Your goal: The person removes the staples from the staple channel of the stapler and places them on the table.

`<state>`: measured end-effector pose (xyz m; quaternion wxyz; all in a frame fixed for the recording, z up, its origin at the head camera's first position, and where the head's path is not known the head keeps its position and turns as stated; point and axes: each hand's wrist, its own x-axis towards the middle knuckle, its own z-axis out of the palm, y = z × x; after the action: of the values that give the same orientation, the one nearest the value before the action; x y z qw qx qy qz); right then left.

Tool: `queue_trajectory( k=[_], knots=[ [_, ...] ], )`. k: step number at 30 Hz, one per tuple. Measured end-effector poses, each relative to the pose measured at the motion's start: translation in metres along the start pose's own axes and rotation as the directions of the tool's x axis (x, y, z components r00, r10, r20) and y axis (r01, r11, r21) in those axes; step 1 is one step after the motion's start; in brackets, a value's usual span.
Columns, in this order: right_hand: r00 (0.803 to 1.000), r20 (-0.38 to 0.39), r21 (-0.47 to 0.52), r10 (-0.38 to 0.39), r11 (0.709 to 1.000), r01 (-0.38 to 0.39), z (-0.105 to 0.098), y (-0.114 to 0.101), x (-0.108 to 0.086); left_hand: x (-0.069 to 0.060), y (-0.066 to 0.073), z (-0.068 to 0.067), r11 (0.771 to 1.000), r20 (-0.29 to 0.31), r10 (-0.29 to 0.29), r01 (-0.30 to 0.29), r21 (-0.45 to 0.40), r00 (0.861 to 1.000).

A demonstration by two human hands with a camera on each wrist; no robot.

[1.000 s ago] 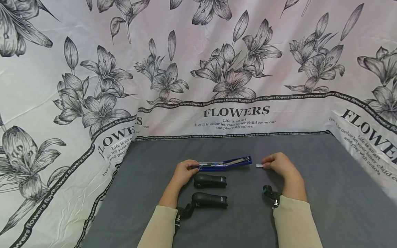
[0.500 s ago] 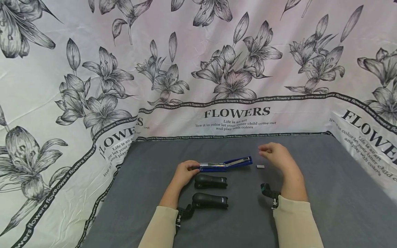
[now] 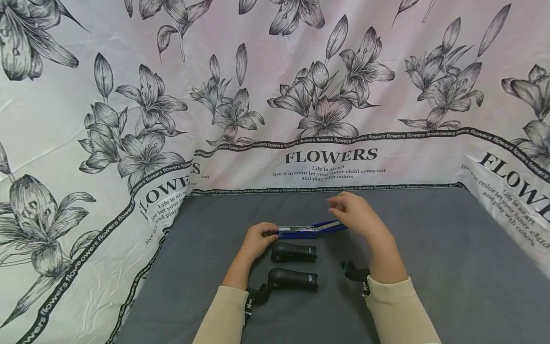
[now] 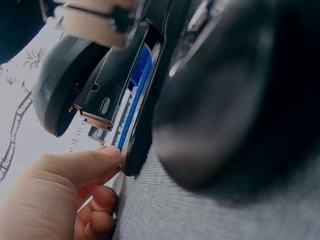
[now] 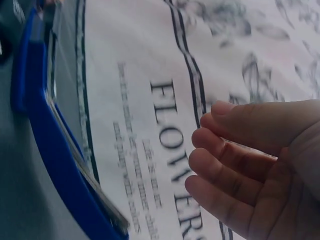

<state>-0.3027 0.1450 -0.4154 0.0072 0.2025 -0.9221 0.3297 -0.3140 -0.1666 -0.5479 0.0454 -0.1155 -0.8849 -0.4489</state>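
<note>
A blue stapler (image 3: 296, 234) lies swung wide open on the grey cloth, its metal staple channel showing. My left hand (image 3: 257, 240) pinches its left end between thumb and fingers; in the left wrist view the thumb (image 4: 107, 156) meets the blue edge. Above the stapler's right arm hovers my right hand (image 3: 350, 210), fingers loosely bent and holding nothing. The right wrist view shows this hand (image 5: 250, 170) apart from the blue stapler (image 5: 55, 145). The small strip of staples seen earlier on the cloth is hidden behind the right hand or wrist.
Two black staplers, a nearer one (image 3: 293, 279) and a farther one (image 3: 294, 252), lie side by side in front of the blue one, close to the left wrist. A flower-printed curtain (image 3: 240, 165) borders the grey cloth (image 3: 451, 267) at the back and sides.
My right hand set the staple strip down on the cloth, let go, rose, then moved left over the stapler's right arm. The left hand kept its hold on the stapler.
</note>
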Motion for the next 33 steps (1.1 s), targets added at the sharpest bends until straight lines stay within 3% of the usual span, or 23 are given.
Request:
queue_trajectory(
  k=[7,15,27,33],
  knots=[
    [0.996,0.069,0.021,-0.052,0.998,0.051,0.018,-0.023,0.010,-0.001,0.000,0.000,1.000,-0.003,-0.001,0.001,-0.007,1.000],
    [0.984,0.138,0.037,-0.116,0.993,0.111,0.043,-0.035,0.018,-0.002,0.003,0.000,1.000,-0.004,-0.011,0.011,-0.004,1.000],
    [0.947,0.291,-0.035,-0.136,0.988,0.152,0.081,-0.030,0.033,-0.002,0.004,-0.002,1.000,-0.006,0.007,-0.007,0.011,1.000],
    [0.942,0.311,-0.052,-0.126,0.987,0.150,0.098,-0.024,0.036,-0.002,0.003,-0.002,0.999,-0.009,0.040,-0.040,0.022,0.999]
  ],
)
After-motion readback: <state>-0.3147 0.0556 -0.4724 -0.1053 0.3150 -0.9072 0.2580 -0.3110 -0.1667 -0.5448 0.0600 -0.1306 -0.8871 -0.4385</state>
